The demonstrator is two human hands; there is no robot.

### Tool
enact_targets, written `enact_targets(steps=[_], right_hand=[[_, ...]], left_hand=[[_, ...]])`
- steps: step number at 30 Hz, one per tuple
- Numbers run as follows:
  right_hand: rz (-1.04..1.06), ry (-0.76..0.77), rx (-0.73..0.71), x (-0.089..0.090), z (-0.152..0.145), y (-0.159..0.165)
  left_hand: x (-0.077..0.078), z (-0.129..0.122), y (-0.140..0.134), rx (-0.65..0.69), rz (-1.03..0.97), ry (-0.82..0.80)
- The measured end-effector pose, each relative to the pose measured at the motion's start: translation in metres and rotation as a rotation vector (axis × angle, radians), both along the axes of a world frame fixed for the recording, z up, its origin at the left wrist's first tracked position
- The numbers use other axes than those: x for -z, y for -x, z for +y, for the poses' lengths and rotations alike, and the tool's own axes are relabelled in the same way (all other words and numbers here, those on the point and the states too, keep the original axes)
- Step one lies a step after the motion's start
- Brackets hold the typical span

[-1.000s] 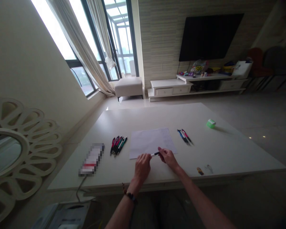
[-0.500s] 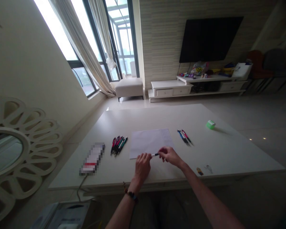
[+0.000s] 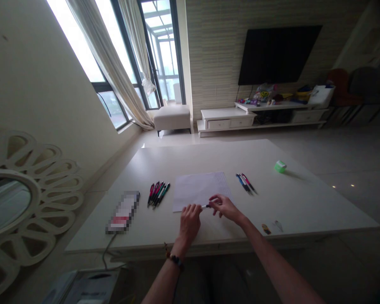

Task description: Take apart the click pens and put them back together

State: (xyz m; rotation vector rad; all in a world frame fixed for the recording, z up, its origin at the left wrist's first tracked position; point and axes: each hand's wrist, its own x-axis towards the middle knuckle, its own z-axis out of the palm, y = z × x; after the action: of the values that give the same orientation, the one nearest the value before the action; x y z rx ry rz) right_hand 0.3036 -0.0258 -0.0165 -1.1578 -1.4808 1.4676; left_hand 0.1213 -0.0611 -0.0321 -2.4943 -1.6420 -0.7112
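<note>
A white pen [image 3: 205,207] with a dark end lies level between my hands, just over the near edge of the white paper sheets [image 3: 196,188]. My left hand [image 3: 190,220] is closed around the pen's left part, fingers curled over it. At the dark right end, my right hand [image 3: 223,206] pinches with thumb and index finger, the other fingers loosely bent. Left of the paper lies a cluster of several pens [image 3: 158,194] with red, green and black parts. Right of it are a few more pens [image 3: 245,183], blue, white and red.
On the white table [image 3: 304,202] stand a green-and-white small box [image 3: 280,166] and, near the front edge, a small yellow-and-dark item [image 3: 266,229]. A blurred-out phone [image 3: 123,211] with a cable lies at the left. A round mirror frame [image 3: 58,190] stands beyond the table's left side.
My right fingers have shifted slightly and spread a little at the pen's dark end. My left hand keeps its hold; the view has tilted slightly.
</note>
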Motion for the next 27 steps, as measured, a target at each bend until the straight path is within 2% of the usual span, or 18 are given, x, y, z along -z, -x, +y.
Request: enact_targets(steps=[7,17,27], right_hand=[[-0.005,0.017,0.015,0.0015,0.0005,-0.0009],[-0.021,-0.034,0.021,0.0032,0.0001,-0.0012],[-0.026,0.005,0.035,0.0051,0.001,0.0004]], left_hand=[[0.0013,0.0005,0.0002,0.009,-0.004,-0.014],[0.0005,-0.0002,-0.0007,0.0,-0.004,-0.013],[0.0033,0.0012,0.0,0.006,-0.01,-0.025]])
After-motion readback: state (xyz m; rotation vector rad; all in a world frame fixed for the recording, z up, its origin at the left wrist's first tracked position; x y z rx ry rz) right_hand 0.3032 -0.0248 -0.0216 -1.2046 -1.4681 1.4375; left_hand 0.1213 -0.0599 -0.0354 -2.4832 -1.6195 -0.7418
